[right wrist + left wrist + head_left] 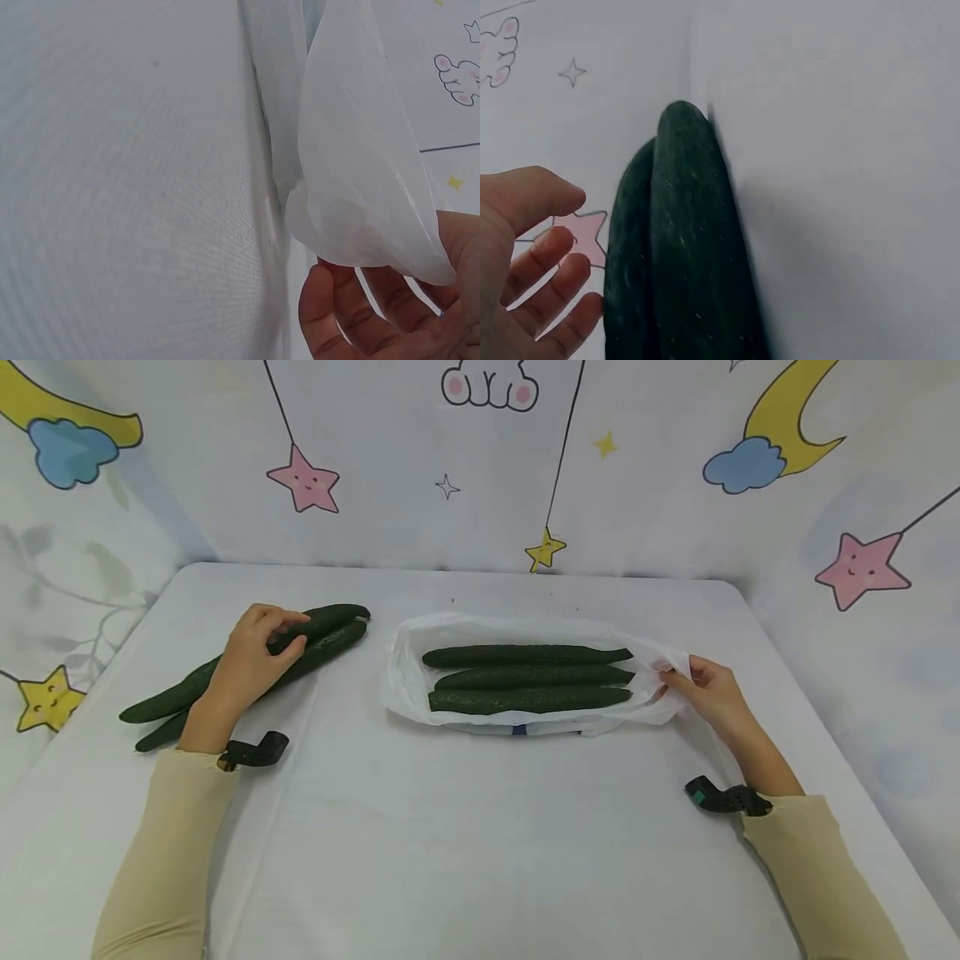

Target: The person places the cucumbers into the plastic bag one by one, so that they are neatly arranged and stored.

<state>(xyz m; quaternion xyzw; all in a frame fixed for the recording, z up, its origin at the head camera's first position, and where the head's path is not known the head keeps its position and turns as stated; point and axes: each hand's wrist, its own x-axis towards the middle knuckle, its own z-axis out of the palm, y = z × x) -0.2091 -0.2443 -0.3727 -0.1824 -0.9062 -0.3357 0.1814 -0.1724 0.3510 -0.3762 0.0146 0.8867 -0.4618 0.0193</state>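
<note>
I log the view from my remote station, largest item first. Backdrop: a pale printed cloth [390, 435] stands behind the work area, with moons, clouds and stars on it. Below it I have a white-covered table [487, 843] filling most of the head view.

On the table, right of centre, lies a white plastic bag [405, 681], its mouth spread wide and facing up. Two tan sleeves [161, 852] reach in from the near edge.

Cucumbers: I count five. Three cucumbers in the bag [534, 677] lie side by side, lengthwise from left to right. The loose pair of cucumbers [318, 652] lies on the table to the left of the bag, well apart from it and slanting away toward the right.

Left hand [247, 664]: over the loose pair, fingers bent, thumb and fingertips apart with a gap between them. I see no grip; the left wrist view puts the fingers just beside the cucumbers, and whether a fingertip touches I cannot tell.

Right hand [712, 693]: pinching the edge of the bag at its right end; the right wrist view shows the plastic hanging between thumb and fingers.

Smallest noted: a black wrist camera [258, 750] on the left wrist, its match on the right.
</note>
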